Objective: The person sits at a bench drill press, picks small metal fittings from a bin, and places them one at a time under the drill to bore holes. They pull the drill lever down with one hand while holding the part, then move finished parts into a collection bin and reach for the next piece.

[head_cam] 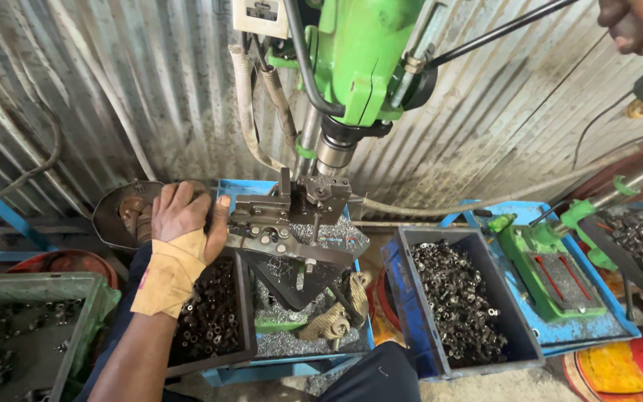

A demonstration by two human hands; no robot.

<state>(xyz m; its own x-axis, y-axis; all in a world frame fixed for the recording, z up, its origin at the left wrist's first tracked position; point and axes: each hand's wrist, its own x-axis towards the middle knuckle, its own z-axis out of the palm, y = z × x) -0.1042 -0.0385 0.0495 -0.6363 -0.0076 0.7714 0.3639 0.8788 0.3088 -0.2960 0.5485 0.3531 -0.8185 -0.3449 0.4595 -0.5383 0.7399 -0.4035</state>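
My left hand (pixel 186 217), its wrist wrapped in a tan cloth, rests on the left end of a dark metal clamping fixture (pixel 284 223) under the spindle (pixel 334 152) of a green drill press (pixel 362 52). The fingers curl over the fixture's edge and a round dark pan (pixel 117 216) behind it. My right hand (pixel 634 26) is at the top right corner, closed around the knob of the press's black feed lever (pixel 500 30). Metal chips lie on the blue table (pixel 262 186) under the fixture.
A dark bin (pixel 210 320) of small metal rings sits below my left arm. A blue bin (pixel 455 298) of similar rings stands to the right, a green crate (pixel 31 335) at the left. A second green machine (pixel 552 268) is on the right. A corrugated metal wall stands behind.
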